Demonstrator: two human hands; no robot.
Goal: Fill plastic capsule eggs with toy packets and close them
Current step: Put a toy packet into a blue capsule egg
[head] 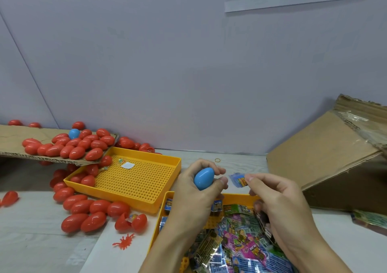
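The left hand [195, 185] was wrapped around a blue capsule egg [203, 178], fingers curled over its far side and thumb under its right end, holding it above the gap between the two yellow trays. The egg looked closed, with no seam gap showing. Just right of it, the right hand [270, 193] pinched a small blue toy packet [238, 179] between thumb and forefinger, the packet close to the egg but not touching it. The step in hand appeared to be loading: the egg would probably have to be popped open before the packet could be tucked inside and the halves pressed together. Below the hands, the near yellow tray [167, 195] held a heap of printed packets [240, 241]. The far perforated tray [134, 178] lay to the left, a few red eggs [88, 180] in its left corner. More red eggs crowded a cardboard sheet [12, 138] at far left and spilled onto the pale surface [31, 241], where one split-open egg [130, 222] and a red toy critter [124, 241] lay. A tilted cardboard box [322, 153] stood at right, against a plain lilac wall [188, 63].
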